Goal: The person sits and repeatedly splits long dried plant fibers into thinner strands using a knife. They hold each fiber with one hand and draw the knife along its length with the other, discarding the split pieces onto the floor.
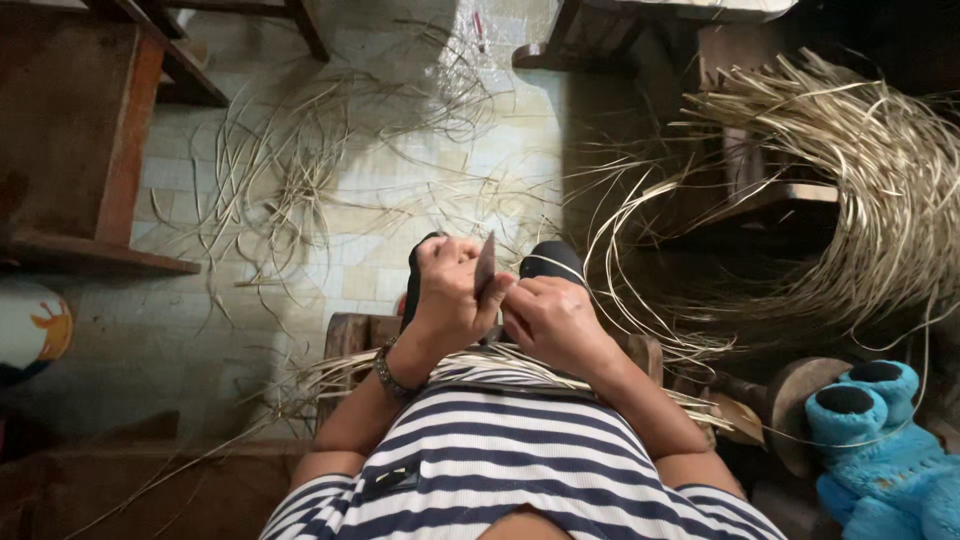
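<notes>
From the head camera, the left hand point(450, 290) is closed around a small dark knife point(485, 265) with its blade pointing up. The right hand point(555, 320) sits just beside it, pinching a thin pale cane strip point(600, 250) against the blade. More strips lie across the lap point(500, 362). A big strip bundle point(880, 170) curls on the right, near blue plush slippers point(875, 440).
</notes>
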